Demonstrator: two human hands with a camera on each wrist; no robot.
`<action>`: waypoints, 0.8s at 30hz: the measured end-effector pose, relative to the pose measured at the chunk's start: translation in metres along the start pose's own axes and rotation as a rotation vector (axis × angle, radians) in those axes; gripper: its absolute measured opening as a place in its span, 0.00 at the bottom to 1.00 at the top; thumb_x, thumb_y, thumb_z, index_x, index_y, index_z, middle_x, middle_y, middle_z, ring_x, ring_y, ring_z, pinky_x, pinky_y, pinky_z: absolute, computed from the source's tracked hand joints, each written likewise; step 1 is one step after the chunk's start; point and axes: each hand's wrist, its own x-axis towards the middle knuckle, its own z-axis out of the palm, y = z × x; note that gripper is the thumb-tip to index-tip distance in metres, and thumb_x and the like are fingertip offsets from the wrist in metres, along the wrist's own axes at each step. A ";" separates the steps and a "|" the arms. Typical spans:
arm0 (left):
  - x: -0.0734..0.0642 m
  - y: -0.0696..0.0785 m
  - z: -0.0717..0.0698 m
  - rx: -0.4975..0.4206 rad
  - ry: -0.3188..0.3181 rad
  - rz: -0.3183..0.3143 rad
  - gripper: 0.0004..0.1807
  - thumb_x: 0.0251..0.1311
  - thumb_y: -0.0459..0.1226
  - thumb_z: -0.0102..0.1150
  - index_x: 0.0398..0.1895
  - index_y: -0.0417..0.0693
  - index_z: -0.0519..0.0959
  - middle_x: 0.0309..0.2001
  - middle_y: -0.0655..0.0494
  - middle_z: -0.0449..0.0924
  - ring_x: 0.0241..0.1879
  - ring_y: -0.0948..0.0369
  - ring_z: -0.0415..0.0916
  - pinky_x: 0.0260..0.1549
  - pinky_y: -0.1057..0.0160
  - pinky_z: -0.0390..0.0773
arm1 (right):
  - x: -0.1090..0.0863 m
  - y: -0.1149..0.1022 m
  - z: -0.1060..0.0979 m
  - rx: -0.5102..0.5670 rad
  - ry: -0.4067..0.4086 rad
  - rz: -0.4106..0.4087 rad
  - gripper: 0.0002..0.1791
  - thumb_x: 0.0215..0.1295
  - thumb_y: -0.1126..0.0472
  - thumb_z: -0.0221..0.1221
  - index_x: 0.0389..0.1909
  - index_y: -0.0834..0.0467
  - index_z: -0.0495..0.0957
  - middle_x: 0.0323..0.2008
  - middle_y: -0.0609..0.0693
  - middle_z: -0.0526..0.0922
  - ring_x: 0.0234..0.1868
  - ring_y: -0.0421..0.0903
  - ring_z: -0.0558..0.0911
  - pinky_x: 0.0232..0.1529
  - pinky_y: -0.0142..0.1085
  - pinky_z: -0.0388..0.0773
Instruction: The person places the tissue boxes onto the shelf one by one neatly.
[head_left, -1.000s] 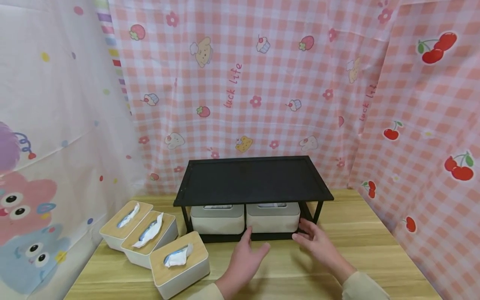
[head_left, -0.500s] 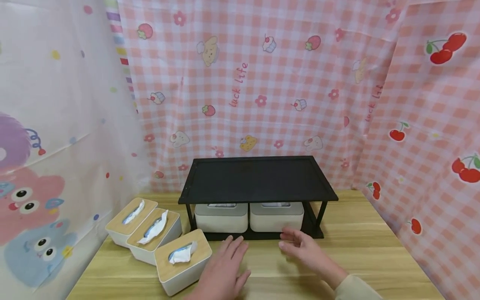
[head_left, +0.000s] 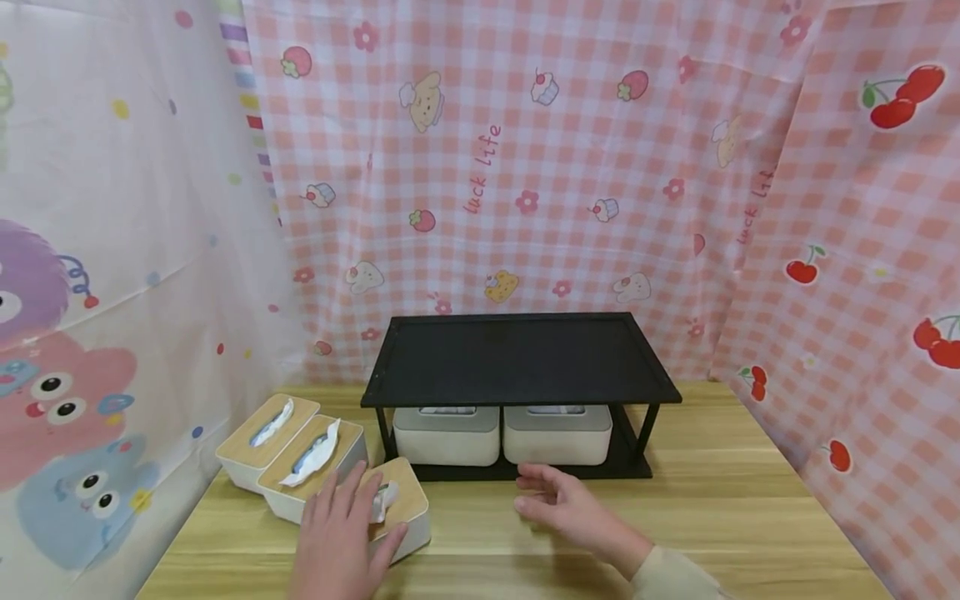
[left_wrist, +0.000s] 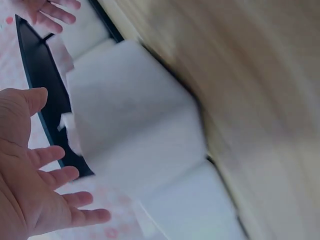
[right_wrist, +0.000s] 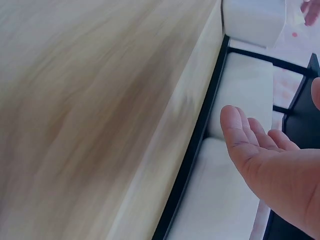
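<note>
My left hand [head_left: 341, 533] hovers over the nearest tissue box [head_left: 408, 500], fingers spread; the left wrist view has that box's white wall [left_wrist: 135, 120] beside the hand, with no grip on it. A white tissue pokes from its wood-look lid, partly hidden by my fingers. In front of a low black rack [head_left: 517, 358], my right hand [head_left: 573, 512] is held in the air with loosely bent fingers and nothing in it. Two pale tissue boxes, a left one [head_left: 446, 442] and a right one [head_left: 557, 442], stand side by side under the rack's top.
Two more wood-lidded tissue boxes, a middle one [head_left: 288, 487] and a far one [head_left: 251, 437], stand close together at the left. Wood-grain table [head_left: 720, 500] stretches in front and to the right. Patterned cloth [head_left: 517, 167] hangs behind and at both sides.
My left hand has moved from the rack's front leftward to above the nearest tissue box. My right hand has drawn left, away from the right boxed side of the rack. The boxes stay put.
</note>
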 end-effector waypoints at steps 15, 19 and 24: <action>0.003 -0.047 -0.002 -0.236 -0.414 -0.343 0.62 0.58 0.71 0.68 0.78 0.31 0.65 0.78 0.24 0.61 0.76 0.28 0.63 0.70 0.29 0.70 | 0.010 -0.002 0.031 0.019 -0.065 -0.055 0.37 0.77 0.54 0.65 0.76 0.71 0.65 0.72 0.73 0.73 0.65 0.60 0.83 0.58 0.52 0.87; 0.007 -0.051 -0.003 -0.270 -0.449 -0.349 0.64 0.56 0.72 0.69 0.78 0.30 0.63 0.78 0.23 0.60 0.76 0.28 0.62 0.70 0.30 0.70 | 0.010 0.000 0.033 -0.006 -0.070 -0.055 0.37 0.76 0.53 0.66 0.76 0.70 0.66 0.71 0.73 0.74 0.65 0.61 0.83 0.59 0.50 0.87; 0.008 -0.047 -0.001 -0.318 -0.432 -0.269 0.61 0.58 0.67 0.72 0.77 0.29 0.64 0.78 0.24 0.61 0.77 0.30 0.62 0.71 0.31 0.70 | 0.010 -0.001 0.035 -0.015 -0.079 -0.037 0.37 0.76 0.53 0.66 0.76 0.69 0.67 0.70 0.71 0.75 0.65 0.60 0.83 0.61 0.49 0.86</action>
